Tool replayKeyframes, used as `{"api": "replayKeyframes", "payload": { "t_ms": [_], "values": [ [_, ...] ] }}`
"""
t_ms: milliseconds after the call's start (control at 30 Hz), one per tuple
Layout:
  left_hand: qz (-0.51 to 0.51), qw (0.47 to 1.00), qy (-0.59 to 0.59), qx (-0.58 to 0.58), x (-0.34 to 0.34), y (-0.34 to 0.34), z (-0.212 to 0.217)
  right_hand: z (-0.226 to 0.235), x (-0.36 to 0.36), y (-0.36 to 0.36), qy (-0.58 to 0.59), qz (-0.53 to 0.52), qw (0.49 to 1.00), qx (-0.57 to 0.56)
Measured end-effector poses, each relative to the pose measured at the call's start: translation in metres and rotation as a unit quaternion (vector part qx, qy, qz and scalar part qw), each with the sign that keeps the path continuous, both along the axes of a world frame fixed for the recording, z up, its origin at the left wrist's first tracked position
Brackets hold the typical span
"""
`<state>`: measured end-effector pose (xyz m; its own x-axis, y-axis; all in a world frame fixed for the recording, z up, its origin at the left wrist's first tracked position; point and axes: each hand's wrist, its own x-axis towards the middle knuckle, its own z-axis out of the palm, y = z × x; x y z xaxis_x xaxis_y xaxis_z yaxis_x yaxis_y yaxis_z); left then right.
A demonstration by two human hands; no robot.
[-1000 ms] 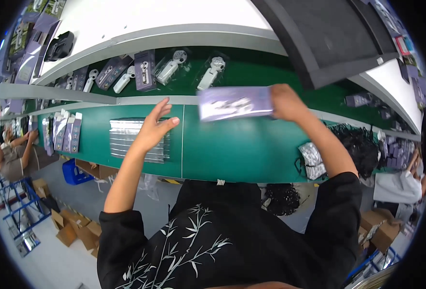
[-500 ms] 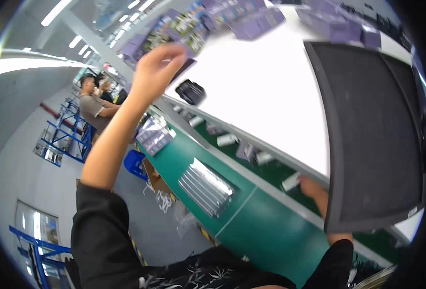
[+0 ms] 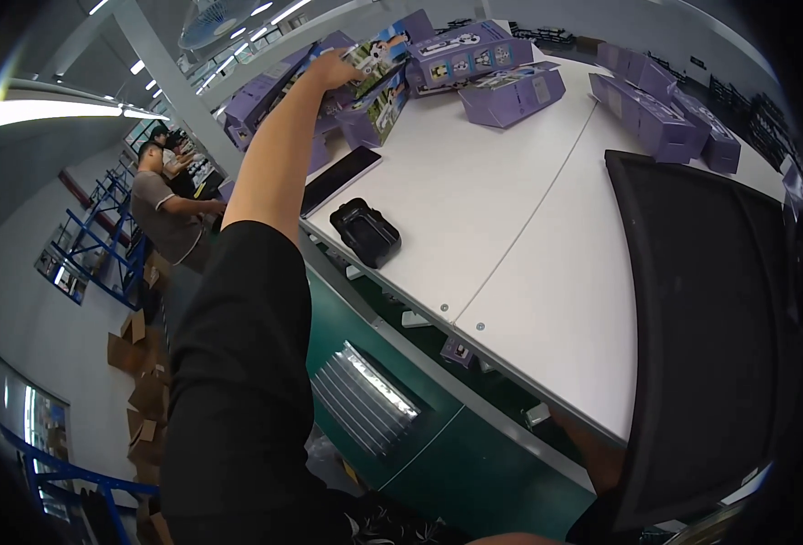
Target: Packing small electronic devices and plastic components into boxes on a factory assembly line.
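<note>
A: Left hand [image 3: 333, 68]?
B: Up and far out over the white shelf [image 3: 510, 236], arm fully stretched. Fingers lie on a purple box [image 3: 376, 56] at the near edge of the box pile. Whether they close around it or just press on it, can't tell.

A: Where's that box exactly?
B: Back left of the shelf, tilted, leaning on other purple boxes [image 3: 501, 68]. Picture side faces up.

A: Right hand?
B: Not visible. Only a bit of forearm [image 3: 592, 454] shows under the shelf's front edge, beside the black tray [image 3: 710, 336]. Grip unknown.

A: Other stuff on the shelf?
B: Small black case [image 3: 365, 232] near the front edge, alone. Flat dark panel [image 3: 339, 179] just behind it, towards the pile. More purple boxes [image 3: 660, 109] in a row at the back right, well apart from the hand.

A: Below?
B: Green bench [image 3: 438, 445] with a ribbed silver pack [image 3: 365, 400] on it. Small packets sit in the gap under the shelf.

A: Anyone else?
B: A person [image 3: 160, 213] in a grey shirt at the left, by blue racks [image 3: 101, 245]. Cardboard boxes [image 3: 138, 363] on the floor.
</note>
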<state>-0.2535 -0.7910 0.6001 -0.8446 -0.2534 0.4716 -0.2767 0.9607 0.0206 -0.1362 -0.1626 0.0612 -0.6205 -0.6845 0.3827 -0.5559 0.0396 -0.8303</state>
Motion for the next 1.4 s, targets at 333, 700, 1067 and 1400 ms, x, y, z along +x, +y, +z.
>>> {"api": "replayKeyframes", "payload": {
  "t_ms": [333, 700, 1067, 1400],
  "values": [
    [-0.136, 0.937, 0.181, -0.264, 0.325, 0.192, -0.007, 0.066, 0.051, 0.037, -0.051, -0.073, 0.956, 0.281],
    [-0.342, 0.935, -0.074, 0.065, 0.502, 0.250, -0.243, 0.262, 0.138, 0.011, -0.167, 0.031, 0.946, 0.278],
    [-0.517, 0.850, -0.077, 0.059, 0.393, 0.278, -0.367, 0.193, 0.144, -0.003, -0.006, 0.116, 0.881, 0.458],
    [-0.056, 0.977, -0.122, 0.163, 0.380, 0.288, -0.444, 0.069, -0.026, 0.101, 0.129, -0.115, 0.867, 0.467]
  ]
}}
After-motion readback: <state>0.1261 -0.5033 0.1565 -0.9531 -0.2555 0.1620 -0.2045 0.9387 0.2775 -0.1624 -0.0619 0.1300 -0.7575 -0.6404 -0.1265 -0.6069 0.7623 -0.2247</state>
